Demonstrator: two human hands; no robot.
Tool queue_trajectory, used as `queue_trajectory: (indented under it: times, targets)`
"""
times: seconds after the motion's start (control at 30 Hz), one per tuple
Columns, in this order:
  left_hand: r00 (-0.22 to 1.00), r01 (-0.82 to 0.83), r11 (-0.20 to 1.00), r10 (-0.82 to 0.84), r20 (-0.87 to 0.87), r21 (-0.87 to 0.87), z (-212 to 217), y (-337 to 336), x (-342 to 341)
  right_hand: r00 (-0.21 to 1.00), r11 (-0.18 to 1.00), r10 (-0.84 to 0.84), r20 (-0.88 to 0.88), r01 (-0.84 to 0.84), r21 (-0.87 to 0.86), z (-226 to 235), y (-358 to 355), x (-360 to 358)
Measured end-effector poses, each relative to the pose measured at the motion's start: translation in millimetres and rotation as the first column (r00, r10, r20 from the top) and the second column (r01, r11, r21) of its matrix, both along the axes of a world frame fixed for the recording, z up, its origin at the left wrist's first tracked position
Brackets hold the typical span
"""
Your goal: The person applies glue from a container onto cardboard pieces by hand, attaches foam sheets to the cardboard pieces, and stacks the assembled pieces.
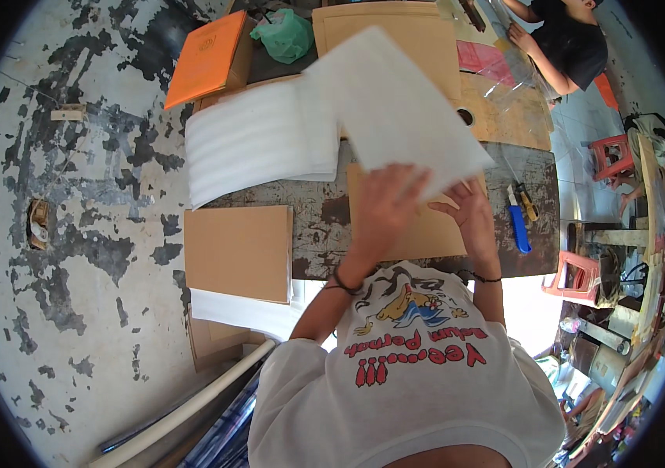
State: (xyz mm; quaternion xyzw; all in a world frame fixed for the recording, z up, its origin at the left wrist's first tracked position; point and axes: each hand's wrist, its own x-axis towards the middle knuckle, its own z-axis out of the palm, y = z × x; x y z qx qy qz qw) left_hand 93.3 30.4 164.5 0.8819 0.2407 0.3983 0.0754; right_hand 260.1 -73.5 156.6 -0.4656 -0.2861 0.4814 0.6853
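Presumably for easy reach, the foam stack lies toward the counter's left edge. Above a cardboard panel by the near edge slants a white foam sheet; the left grip blurs against it, closure unclear; the right grip curls half-open alongside.

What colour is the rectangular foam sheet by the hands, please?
The foam sheet is white; see the head view.

Wearer's hands: two; red stools: two; green bag: one.
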Motion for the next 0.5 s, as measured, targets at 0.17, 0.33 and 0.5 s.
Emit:
queue_trajectory:
  times: [0.17, 0.33, 0.5]
  targets:
    - [0.987, 0.153, 0.988, -0.151, -0.061, 0.02, -15.7, -15.2, 24.9, 0.901, 0.966, -0.127, 0.414, 0.208, -0.156, 2.9, 20.1, 12.9]
    - [0.979, -0.191, 0.944, 0.205, 0.024, -0.269, -34.0, 76.3, -38.2, 0.884, 0.937, -0.35, 0.312, 0.337, 0.097, -7.5, 81.9, 51.6]
    - [0.577, -0.784, 0.601, 0.618, -0.534, -0.153, -97.8, 146.0, -112.1, 0.933, 0.975, -0.177, 0.313, 0.21, -0.076, -10.9, 160.3, 97.6]
